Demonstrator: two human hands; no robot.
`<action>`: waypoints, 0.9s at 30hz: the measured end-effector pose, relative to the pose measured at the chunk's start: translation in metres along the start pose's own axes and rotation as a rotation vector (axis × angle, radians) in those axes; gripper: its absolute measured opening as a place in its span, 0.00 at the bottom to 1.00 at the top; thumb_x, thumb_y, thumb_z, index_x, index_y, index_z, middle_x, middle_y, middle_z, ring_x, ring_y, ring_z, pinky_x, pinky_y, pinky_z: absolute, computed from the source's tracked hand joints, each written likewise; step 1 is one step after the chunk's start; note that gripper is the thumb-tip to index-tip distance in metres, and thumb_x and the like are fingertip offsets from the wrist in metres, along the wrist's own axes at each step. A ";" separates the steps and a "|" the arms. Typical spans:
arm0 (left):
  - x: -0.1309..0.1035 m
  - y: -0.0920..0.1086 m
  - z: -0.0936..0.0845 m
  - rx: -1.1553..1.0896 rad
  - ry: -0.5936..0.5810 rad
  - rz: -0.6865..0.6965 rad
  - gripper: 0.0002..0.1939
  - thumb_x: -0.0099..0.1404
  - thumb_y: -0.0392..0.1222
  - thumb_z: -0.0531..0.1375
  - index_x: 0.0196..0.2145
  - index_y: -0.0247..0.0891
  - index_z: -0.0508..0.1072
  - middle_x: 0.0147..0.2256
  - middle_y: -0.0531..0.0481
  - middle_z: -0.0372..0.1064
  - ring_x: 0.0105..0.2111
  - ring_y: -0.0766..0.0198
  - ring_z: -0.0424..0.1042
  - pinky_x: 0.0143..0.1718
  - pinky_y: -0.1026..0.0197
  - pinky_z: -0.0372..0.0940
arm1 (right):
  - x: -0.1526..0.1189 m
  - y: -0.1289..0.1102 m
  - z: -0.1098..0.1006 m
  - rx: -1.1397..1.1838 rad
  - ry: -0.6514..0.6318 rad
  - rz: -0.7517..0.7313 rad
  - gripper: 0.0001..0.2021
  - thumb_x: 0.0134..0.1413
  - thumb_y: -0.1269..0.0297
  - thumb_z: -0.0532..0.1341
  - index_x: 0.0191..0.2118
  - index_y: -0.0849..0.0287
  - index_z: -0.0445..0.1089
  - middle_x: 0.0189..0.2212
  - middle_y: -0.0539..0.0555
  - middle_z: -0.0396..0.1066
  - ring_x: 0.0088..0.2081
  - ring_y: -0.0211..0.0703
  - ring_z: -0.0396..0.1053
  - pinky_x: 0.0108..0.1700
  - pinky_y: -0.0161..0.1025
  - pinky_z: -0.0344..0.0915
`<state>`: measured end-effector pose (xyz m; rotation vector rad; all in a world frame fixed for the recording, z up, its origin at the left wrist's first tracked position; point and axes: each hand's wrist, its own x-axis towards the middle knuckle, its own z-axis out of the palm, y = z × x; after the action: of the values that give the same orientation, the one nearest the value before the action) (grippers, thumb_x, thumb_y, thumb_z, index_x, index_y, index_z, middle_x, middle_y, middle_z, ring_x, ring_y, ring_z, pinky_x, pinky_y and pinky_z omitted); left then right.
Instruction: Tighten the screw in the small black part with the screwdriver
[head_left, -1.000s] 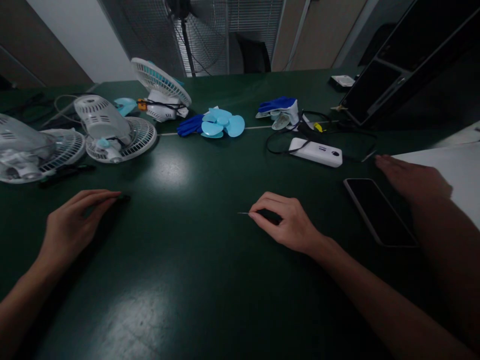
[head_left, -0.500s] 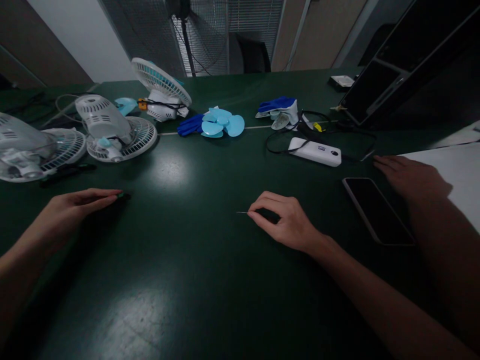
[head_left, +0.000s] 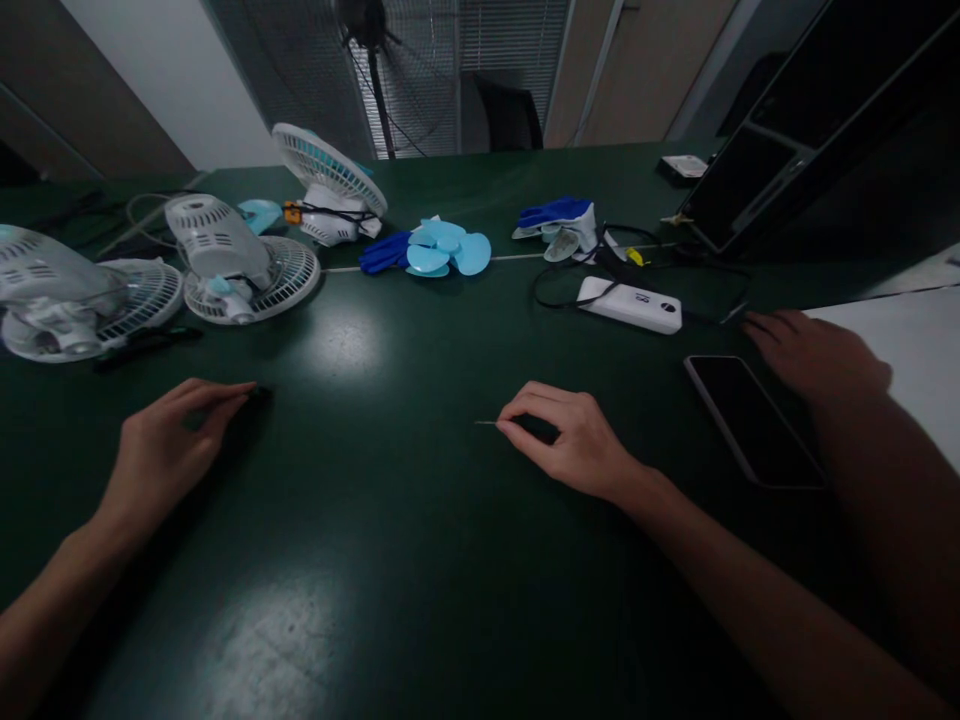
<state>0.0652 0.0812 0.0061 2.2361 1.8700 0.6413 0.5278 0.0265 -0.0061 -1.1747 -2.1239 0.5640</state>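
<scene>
My left hand [head_left: 176, 430] is pinched at the left of the green table [head_left: 375, 520]. Between its thumb and forefinger is a small dark piece [head_left: 262, 391], too small and dim to name. My right hand [head_left: 566, 435] rests on the table at centre right, its fingers closed around a small screwdriver [head_left: 486, 422]. The thin metal shaft points left out of the fingertips, and the dark handle is mostly hidden in the palm. A wide stretch of tabletop lies between my two hands.
White fans [head_left: 225, 255] lie at the left, near a dark slim tool [head_left: 148, 345]. Blue fan blades [head_left: 448, 248], gloves [head_left: 559, 225] and a white power strip [head_left: 630, 305] sit further back. A phone [head_left: 754, 420] and another person's hand [head_left: 817, 350] are at the right.
My left hand has shifted slightly right with its small piece, whose green part no longer shows clearly. My right hand stays put. The view has tilted a little.
</scene>
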 end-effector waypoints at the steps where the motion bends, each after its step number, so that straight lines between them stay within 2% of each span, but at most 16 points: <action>1: -0.001 0.007 0.002 0.008 -0.002 0.031 0.18 0.72 0.52 0.59 0.52 0.41 0.77 0.50 0.47 0.76 0.47 0.53 0.76 0.50 0.55 0.69 | 0.000 0.000 0.000 -0.001 -0.001 0.000 0.07 0.69 0.63 0.62 0.45 0.57 0.78 0.42 0.54 0.78 0.39 0.41 0.75 0.41 0.40 0.71; 4: -0.005 0.040 0.016 -0.027 -0.073 0.136 0.17 0.73 0.51 0.59 0.53 0.42 0.77 0.48 0.47 0.75 0.45 0.55 0.76 0.47 0.56 0.70 | 0.000 0.001 0.001 -0.012 -0.006 -0.004 0.07 0.69 0.63 0.62 0.45 0.57 0.78 0.41 0.54 0.77 0.38 0.41 0.75 0.41 0.40 0.71; 9: -0.017 0.123 0.058 -0.285 -0.300 0.428 0.15 0.76 0.46 0.57 0.55 0.45 0.76 0.44 0.45 0.74 0.41 0.59 0.75 0.41 0.58 0.72 | 0.001 0.000 0.000 -0.002 -0.005 -0.010 0.08 0.69 0.62 0.62 0.45 0.57 0.78 0.41 0.55 0.78 0.38 0.42 0.75 0.41 0.40 0.71; 11: -0.017 0.152 0.074 -0.371 -0.359 0.488 0.14 0.76 0.44 0.57 0.55 0.44 0.76 0.43 0.46 0.73 0.39 0.61 0.74 0.38 0.60 0.71 | 0.001 0.000 0.000 0.001 -0.007 -0.015 0.08 0.69 0.62 0.62 0.45 0.57 0.78 0.41 0.55 0.78 0.38 0.42 0.75 0.40 0.40 0.71; 13: -0.015 0.173 0.086 -0.432 -0.376 0.515 0.12 0.75 0.43 0.58 0.53 0.43 0.76 0.42 0.46 0.72 0.38 0.62 0.73 0.37 0.59 0.70 | 0.000 0.000 -0.001 -0.007 0.001 -0.015 0.08 0.68 0.62 0.62 0.44 0.58 0.78 0.40 0.55 0.78 0.37 0.42 0.75 0.40 0.40 0.70; 17: -0.009 0.187 0.094 -0.483 -0.382 0.513 0.10 0.74 0.40 0.60 0.50 0.42 0.76 0.41 0.46 0.71 0.37 0.62 0.72 0.37 0.58 0.70 | 0.000 0.000 -0.001 -0.018 0.017 -0.006 0.07 0.68 0.62 0.62 0.43 0.58 0.77 0.39 0.54 0.77 0.37 0.42 0.74 0.40 0.40 0.69; 27: -0.009 0.184 0.092 -0.554 -0.378 0.470 0.10 0.75 0.43 0.60 0.51 0.44 0.77 0.42 0.46 0.73 0.37 0.61 0.72 0.37 0.57 0.70 | -0.001 -0.002 -0.002 -0.088 -0.039 -0.047 0.05 0.66 0.64 0.63 0.41 0.58 0.76 0.38 0.54 0.77 0.34 0.41 0.73 0.36 0.38 0.66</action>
<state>0.2675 0.0482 -0.0077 2.2037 0.8598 0.6394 0.5284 0.0247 -0.0043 -1.1674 -2.2232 0.4802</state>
